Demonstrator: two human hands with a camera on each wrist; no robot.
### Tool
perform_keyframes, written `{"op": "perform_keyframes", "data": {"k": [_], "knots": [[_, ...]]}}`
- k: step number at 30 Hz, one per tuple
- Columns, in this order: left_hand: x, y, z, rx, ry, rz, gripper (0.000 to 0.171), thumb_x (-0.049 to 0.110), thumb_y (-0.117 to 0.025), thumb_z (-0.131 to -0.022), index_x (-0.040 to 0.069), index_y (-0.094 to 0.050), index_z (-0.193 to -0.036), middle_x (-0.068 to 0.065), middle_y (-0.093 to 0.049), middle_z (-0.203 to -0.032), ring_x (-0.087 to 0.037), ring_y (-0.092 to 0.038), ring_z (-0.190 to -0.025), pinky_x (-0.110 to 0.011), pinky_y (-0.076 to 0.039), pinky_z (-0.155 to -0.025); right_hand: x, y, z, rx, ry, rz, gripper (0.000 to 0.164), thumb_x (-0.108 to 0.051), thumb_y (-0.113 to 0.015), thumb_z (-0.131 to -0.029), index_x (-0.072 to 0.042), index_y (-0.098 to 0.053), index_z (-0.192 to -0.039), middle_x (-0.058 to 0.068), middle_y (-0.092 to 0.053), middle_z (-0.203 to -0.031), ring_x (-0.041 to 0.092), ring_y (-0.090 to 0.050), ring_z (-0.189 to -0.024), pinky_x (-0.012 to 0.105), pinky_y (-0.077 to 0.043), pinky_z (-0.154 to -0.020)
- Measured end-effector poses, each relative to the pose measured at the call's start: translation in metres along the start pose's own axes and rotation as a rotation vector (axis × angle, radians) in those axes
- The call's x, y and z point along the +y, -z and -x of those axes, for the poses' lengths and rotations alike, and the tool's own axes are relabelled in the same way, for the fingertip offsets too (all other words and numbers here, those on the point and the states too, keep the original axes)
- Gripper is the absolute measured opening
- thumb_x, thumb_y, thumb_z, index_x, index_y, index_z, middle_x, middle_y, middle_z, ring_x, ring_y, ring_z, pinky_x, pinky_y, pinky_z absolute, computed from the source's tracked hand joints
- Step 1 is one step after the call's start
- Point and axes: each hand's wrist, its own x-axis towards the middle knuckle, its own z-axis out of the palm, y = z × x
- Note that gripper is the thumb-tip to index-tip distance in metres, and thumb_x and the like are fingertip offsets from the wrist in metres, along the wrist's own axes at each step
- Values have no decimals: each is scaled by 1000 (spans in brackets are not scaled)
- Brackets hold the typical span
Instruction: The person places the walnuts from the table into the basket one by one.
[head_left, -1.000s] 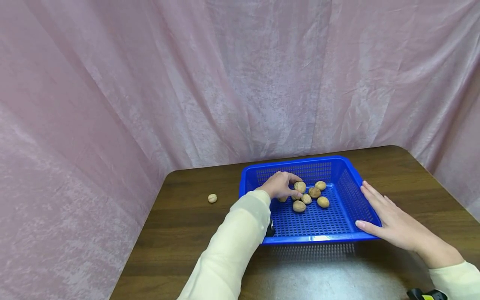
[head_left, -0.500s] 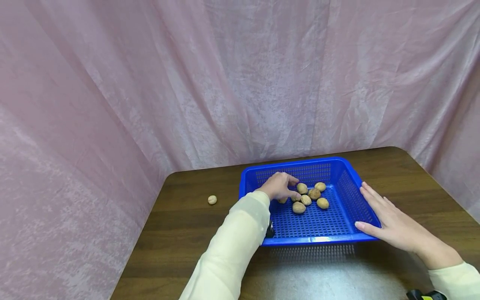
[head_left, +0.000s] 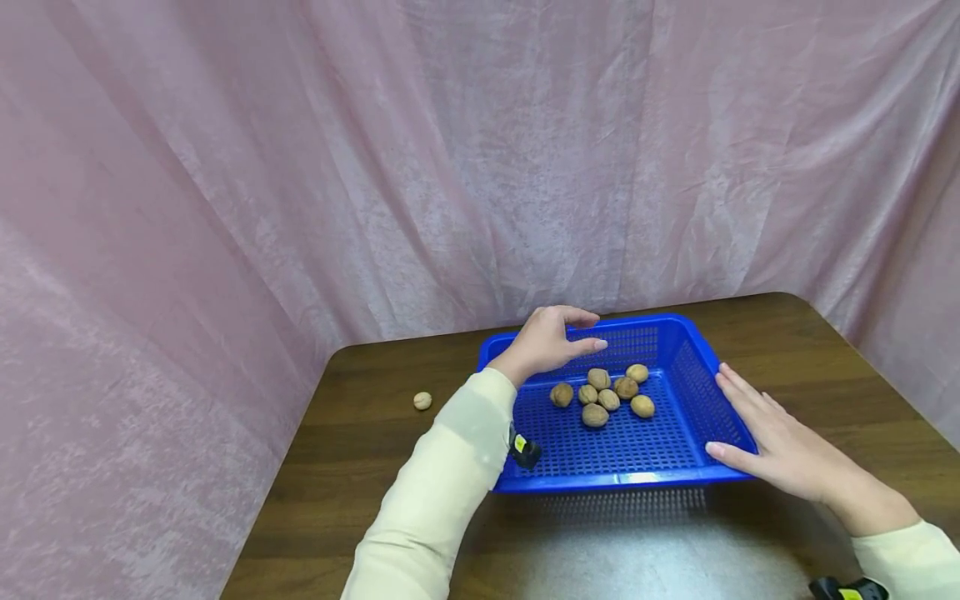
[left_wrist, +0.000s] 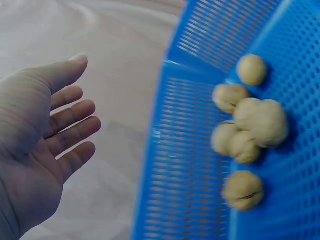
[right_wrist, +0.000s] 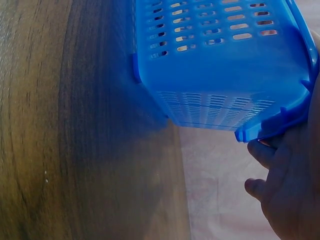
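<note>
Several walnuts (head_left: 609, 400) lie grouped on the floor of a blue plastic basket (head_left: 615, 481). Above the basket's back left part is my left hand (head_left: 543, 340), fingers and thumb apart with nothing between them. The left wrist view shows the same hand (left_wrist: 40, 130) with a gap to the basket's wall (left_wrist: 185, 155). My right hand (head_left: 787, 442) rests against the basket's right rim, fingers extended along it and the thumb over the front corner. In the right wrist view, the basket's outer side (right_wrist: 215, 65) hides part of that hand.
One walnut (head_left: 422, 401) lies on the wooden table (head_left: 360, 467), left of the basket. Pink curtains (head_left: 450, 167) hang behind the table and at both sides. A black wrist device (head_left: 525, 450) on the left sleeve is over the basket's left front part.
My left hand has let go of a walnut among the others and risen up and back from the pile. The right hand stays on the rim.
</note>
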Motion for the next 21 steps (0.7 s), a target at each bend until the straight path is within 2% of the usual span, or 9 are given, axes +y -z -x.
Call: {"op": "perform_keyframes", "data": {"k": [5, 8, 10, 15, 21], "knots": [[3, 32, 17, 82, -71, -33, 46, 43, -72, -85, 17, -66, -123, 5, -66, -118, -12, -60, -110, -24, -47, -92, 0, 2, -2, 5, -10, 4, 91, -32, -69, -88, -6, -13, -154, 12, -8, -160, 20, -6, -146, 23, 5, -114], [-8, 51, 29, 132, -74, -55, 45, 41, -73, -85, 15, -68, -121, 0, -67, -117, -16, -61, -108, -30, -48, -92, 1, 2, -3, 6, -10, 4, 90, -32, -69, -88, -6, -13, -154, 10, -7, -161, 15, -3, -146, 23, 5, -113], [-22, 63, 39, 171, -59, -68, 43, 39, -74, -84, 15, -69, -119, -2, -67, -116, -17, -62, -106, -32, -50, -91, 2, 1, -3, 9, -8, 5, 90, -31, -69, -88, -5, -13, -154, 9, -6, -161, 15, -3, -146, 23, 5, -113], [-66, 88, 72, 234, 38, -81, 40, 40, -74, -84, 16, -70, -116, -2, -68, -113, -20, -63, -103, -35, -51, -88, 3, 0, -3, 10, -15, 6, 89, -32, -68, -89, -5, -14, -154, 11, -7, -161, 18, -5, -146, 21, 5, -113], [-120, 104, 115, 221, 219, -118, 46, 47, -69, -86, 18, -66, -121, 0, -63, -122, -24, -58, -110, -42, -48, -92, 2, 2, -2, 13, -29, 5, 89, -33, -68, -88, -6, -15, -154, 12, -9, -160, 25, -9, -146, 19, 5, -112]]}}
